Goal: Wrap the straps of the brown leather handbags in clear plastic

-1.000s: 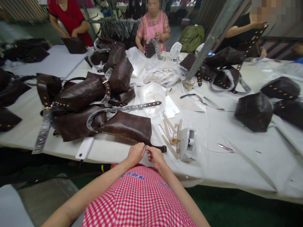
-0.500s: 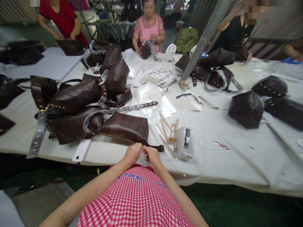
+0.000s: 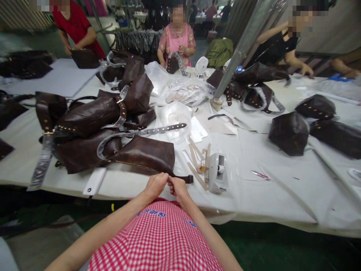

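Observation:
My left hand (image 3: pixel 156 186) and my right hand (image 3: pixel 177 187) meet at the table's front edge, fingertips pinched together. Whatever they pinch is too small or too hidden to name. Just beyond them lies a dark brown leather bag (image 3: pixel 150 153) on its side, a zip along its near edge. From its right end a short strap with a buckle (image 3: pixel 189 179) runs out past my right hand. A studded strap (image 3: pixel 166 128), partly wrapped in clear plastic, curves across behind the bag.
A tape dispenser (image 3: pixel 217 173) and card strips (image 3: pixel 194 158) stand right of my hands. More brown bags (image 3: pixel 90 114) are heaped at left, others (image 3: pixel 289 133) at right. Small scissors (image 3: pixel 260 174) lie on the cloth. A slanted metal post (image 3: pixel 239 56) rises mid-table. Co-workers stand across it.
My hands stay pinched together in nearly the same place, the fingertips a little closer. The view has shifted slightly. At right, a co-worker's arm now reaches out over the table.

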A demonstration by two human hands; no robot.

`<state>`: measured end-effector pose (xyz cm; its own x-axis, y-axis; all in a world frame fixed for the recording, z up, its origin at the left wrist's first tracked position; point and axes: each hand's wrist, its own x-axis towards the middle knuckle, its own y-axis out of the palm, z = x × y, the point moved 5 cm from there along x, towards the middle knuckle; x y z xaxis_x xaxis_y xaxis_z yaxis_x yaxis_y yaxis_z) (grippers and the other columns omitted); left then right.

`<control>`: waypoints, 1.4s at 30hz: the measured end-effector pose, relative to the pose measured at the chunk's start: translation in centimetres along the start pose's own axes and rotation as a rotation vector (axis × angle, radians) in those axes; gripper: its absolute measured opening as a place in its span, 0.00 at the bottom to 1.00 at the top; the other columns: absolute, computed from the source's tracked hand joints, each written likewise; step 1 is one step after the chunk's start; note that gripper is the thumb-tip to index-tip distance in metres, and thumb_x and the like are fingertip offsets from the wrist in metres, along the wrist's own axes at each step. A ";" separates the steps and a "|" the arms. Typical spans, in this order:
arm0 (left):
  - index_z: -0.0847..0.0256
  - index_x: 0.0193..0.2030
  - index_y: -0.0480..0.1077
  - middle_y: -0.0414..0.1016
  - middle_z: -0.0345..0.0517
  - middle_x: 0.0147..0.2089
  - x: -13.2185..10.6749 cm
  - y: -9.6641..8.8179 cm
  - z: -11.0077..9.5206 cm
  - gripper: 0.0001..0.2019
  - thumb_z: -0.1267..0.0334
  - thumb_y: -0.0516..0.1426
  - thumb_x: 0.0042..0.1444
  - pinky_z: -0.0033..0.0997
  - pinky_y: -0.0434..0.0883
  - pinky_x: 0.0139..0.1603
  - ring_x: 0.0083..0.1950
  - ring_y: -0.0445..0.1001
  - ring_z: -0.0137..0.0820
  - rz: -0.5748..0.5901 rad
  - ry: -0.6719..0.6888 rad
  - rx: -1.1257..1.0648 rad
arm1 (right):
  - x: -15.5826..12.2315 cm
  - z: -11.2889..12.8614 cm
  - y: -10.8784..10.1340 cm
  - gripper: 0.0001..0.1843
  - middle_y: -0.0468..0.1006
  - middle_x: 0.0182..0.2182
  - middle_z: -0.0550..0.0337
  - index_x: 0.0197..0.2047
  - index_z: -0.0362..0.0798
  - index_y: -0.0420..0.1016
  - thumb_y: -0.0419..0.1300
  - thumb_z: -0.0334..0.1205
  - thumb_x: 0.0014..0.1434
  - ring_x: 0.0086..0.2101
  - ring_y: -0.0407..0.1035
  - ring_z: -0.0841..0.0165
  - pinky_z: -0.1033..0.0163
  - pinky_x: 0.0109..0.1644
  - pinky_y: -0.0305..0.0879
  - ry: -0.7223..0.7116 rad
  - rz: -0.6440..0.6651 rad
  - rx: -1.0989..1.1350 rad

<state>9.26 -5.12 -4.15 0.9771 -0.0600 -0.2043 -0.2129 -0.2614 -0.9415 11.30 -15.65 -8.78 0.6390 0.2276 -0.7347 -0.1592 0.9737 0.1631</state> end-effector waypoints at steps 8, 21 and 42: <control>0.63 0.30 0.72 0.75 0.43 0.30 0.4 0.2 1.5 0.07 0.72 0.52 0.53 0.27 0.64 0.37 0.33 0.72 0.30 -0.122 -0.271 -0.580 | -0.2 -0.6 -0.8 0.06 0.72 0.20 0.63 0.23 0.42 0.74 0.64 0.37 0.41 0.17 0.58 0.79 0.72 0.18 0.50 -0.011 0.046 -0.027; 0.63 0.23 0.66 0.66 0.35 0.19 0.3 1.9 1.9 0.06 0.75 0.52 0.45 0.23 0.61 0.25 0.23 0.66 0.25 -0.066 -0.459 -0.990 | 0.9 -2.6 0.2 0.11 0.64 0.13 0.69 0.23 0.44 0.71 0.67 0.41 0.41 0.15 0.55 0.79 0.73 0.17 0.48 0.008 0.004 0.024; 0.60 0.33 0.57 0.64 0.30 0.23 -1.3 4.1 3.0 0.09 0.72 0.56 0.50 0.22 0.62 0.26 0.24 0.68 0.24 -0.205 -0.560 -1.038 | 0.2 -2.9 1.6 0.05 0.66 0.19 0.63 0.30 0.43 0.69 0.55 0.28 0.47 0.17 0.56 0.77 0.75 0.17 0.45 0.386 0.336 0.466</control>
<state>7.11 -3.25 -8.59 0.8041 0.4342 -0.4060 0.2980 -0.8854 -0.3568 8.99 -14.07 -10.52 0.2840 0.5811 -0.7626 0.0939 0.7747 0.6253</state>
